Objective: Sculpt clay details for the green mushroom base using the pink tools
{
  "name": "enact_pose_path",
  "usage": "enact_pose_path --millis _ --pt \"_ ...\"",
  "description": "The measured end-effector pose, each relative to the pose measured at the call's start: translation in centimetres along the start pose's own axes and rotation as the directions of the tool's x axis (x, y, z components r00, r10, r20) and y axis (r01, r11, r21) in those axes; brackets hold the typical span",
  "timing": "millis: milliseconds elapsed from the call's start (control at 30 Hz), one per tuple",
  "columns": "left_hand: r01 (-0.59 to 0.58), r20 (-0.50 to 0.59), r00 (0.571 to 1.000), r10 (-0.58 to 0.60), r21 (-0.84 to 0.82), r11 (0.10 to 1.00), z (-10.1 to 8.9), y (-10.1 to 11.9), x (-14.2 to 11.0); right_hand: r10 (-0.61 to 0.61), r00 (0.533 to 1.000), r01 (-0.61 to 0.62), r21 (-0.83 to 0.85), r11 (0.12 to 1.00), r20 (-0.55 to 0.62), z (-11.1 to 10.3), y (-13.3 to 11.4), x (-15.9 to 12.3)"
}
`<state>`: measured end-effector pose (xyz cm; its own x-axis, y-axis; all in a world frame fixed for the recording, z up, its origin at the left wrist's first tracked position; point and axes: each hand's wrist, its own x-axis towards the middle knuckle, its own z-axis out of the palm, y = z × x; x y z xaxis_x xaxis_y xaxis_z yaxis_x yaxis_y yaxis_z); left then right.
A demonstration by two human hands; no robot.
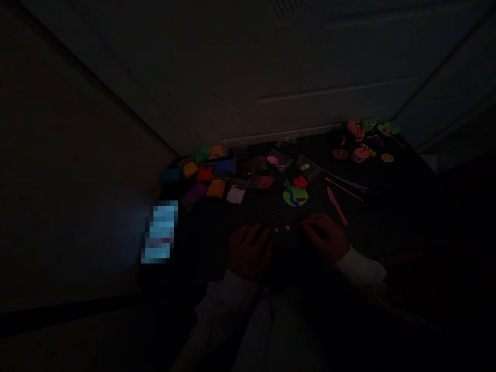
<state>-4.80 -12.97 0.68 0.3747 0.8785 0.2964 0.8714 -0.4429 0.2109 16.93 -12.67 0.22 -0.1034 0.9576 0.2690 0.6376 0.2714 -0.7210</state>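
The scene is very dark. My left hand (250, 250) rests on the dark tabletop with its fingers lying out, palm down. Just beyond its fingertips are two small pink clay balls (287, 227), side by side. On their other side is my right hand (326, 237), fingers curled and tips drawn together; whatever is between them, if anything, cannot be made out. Beyond the balls lies a round green clay piece (295, 196) with blue and red parts on it. A pink plastic clay knife (337, 206) lies past my right hand.
Several clay packets (216, 188) in many colours fill the back left. A thin pink stick (344, 189) lies near scissors (352, 183). Finished clay figures (361, 154) stand at the back right. A lit, blurred screen (159, 232) is at the left edge. A pale panelled surface (240, 67) rises behind.
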Motion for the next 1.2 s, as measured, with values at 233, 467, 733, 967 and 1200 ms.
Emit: enact_pose_path --millis 233,467,733,967,1200 --pt "0.017 -0.042 0.999 -0.019 -0.043 0.999 0.15 -0.49 -0.05 0.004 1.000 -0.004 -0.005 1.000 -0.011 0.12 0.14 -0.05" --pt "0.007 -0.012 1.000 -0.007 -0.002 1.000 0.01 -0.32 -0.04 -0.001 1.000 0.001 0.000 1.000 -0.005 -0.03 -0.04 0.06" --pt "0.024 -0.038 0.999 -0.024 0.023 0.999 0.28 -0.42 -0.15 0.002 1.000 -0.002 -0.005 1.000 -0.011 0.06 0.03 0.01" --pt "0.034 -0.030 0.999 -0.032 0.053 0.998 0.20 -0.35 -0.01 0.000 1.000 0.000 -0.004 1.000 -0.006 0.07 0.02 -0.04" --pt "0.017 -0.025 1.000 -0.015 0.095 0.995 0.12 -0.47 -0.03 -0.003 1.000 0.003 0.000 1.000 0.005 -0.06 0.06 -0.03"
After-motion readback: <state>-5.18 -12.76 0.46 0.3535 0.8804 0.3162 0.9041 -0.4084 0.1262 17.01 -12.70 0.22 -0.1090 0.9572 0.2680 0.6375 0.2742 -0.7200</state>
